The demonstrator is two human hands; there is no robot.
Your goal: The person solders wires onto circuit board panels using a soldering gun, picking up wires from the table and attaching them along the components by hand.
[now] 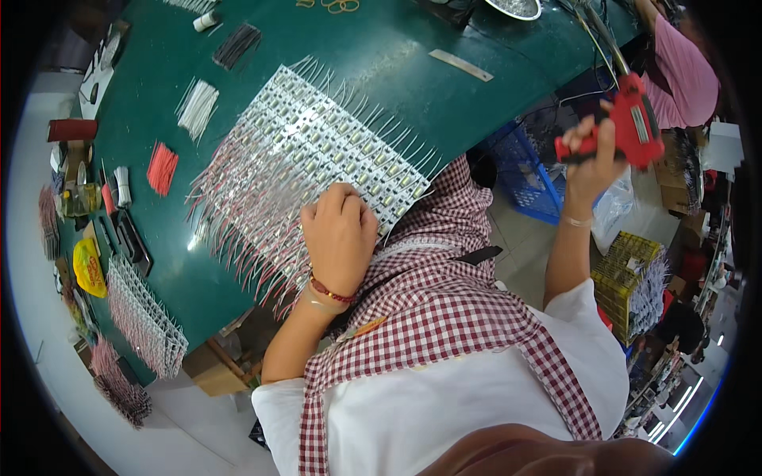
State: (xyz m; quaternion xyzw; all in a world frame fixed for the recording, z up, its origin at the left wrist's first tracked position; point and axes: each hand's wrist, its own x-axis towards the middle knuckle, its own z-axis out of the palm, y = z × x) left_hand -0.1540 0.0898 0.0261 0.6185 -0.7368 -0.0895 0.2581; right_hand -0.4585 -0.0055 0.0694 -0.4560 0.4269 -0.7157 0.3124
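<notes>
A large panel of small circuit boards (pixel 373 163) lies tilted at the near edge of the green table, partly over my lap. Thin white and red wires stick out along its sides. My left hand (pixel 341 230) rests on the panel's near edge with its fingers curled together; their tips are hidden, so I cannot tell what they pinch. Off to the right, away from the panel, my right hand (pixel 594 155) has its fingers round the handle of a red and black pistol-grip tool (pixel 640 123). A metal rod (pixel 605 38) rises above that tool.
On the green table (pixel 373 59) lie bundles of black wires (pixel 236 45), white wires (pixel 198 109) and red wires (pixel 162 168), plus a metal ruler (pixel 462 65). More wired boards (pixel 147 317) lie left. A blue crate (pixel 528 174) and yellow basket (pixel 627 278) stand right, near a person's pink sleeve (pixel 686 67).
</notes>
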